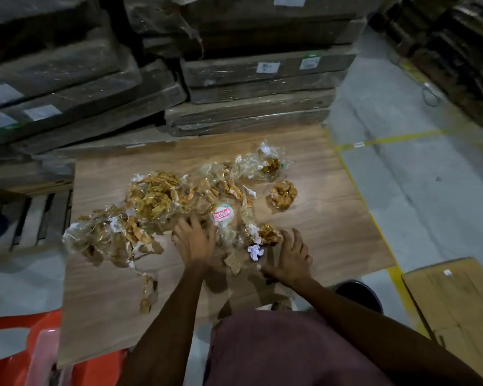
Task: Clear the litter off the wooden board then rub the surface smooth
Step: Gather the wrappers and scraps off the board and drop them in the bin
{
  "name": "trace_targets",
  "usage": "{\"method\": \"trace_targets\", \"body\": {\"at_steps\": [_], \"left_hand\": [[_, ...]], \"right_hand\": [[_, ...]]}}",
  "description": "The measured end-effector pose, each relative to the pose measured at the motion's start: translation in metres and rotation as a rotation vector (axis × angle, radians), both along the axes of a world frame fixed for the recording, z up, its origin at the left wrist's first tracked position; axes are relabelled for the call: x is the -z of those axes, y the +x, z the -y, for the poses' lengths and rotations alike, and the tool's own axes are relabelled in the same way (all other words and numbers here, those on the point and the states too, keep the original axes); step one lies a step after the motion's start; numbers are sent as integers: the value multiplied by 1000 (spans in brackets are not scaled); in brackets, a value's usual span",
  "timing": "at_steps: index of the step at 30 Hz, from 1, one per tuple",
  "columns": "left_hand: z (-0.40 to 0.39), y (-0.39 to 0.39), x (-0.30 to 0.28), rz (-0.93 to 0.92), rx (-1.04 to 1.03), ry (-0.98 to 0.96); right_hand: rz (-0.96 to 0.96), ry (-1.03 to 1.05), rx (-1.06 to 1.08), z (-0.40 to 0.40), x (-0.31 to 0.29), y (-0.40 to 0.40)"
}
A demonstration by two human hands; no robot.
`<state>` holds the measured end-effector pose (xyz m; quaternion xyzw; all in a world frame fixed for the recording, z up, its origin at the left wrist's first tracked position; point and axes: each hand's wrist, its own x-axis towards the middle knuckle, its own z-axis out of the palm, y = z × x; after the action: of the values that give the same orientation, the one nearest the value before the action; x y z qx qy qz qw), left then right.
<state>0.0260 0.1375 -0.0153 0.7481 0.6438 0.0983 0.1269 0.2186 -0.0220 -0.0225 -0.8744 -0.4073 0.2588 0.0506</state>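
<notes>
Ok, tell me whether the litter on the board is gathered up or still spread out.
Spread out. The litter of tape and plastic wrap sprawls across the wooden board, with a separate wad lying apart.

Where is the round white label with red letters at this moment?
In the head view, the round white label with red letters lies mid-board among the clear plastic litter, just beyond the left hand.
</notes>
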Motion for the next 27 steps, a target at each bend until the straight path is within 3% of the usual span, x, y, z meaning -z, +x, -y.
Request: {"method": "trace_targets", "body": {"at_steps": [4, 7, 11, 17, 21, 23, 27], "left_hand": [[5, 0, 13, -11, 32, -89], [16, -1, 21, 71, 116, -226], [30, 7, 15, 203, 125, -274], [38, 9, 0, 319, 62, -239], [42, -10, 4, 322, -24, -151], [42, -21, 16, 281, 54, -166], [40, -32, 41, 67, 253, -270]], "right_hand": [[19, -95, -133, 14, -1, 8], [-108, 31, -76, 17, 8, 6], [-225, 162, 43, -2, 7, -6], [-221, 344, 95, -22, 3, 7], [-195, 352, 65, -26, -2, 17], [-154, 296, -37, -31, -4, 20], [14, -45, -364, -37, -5, 20]]}}
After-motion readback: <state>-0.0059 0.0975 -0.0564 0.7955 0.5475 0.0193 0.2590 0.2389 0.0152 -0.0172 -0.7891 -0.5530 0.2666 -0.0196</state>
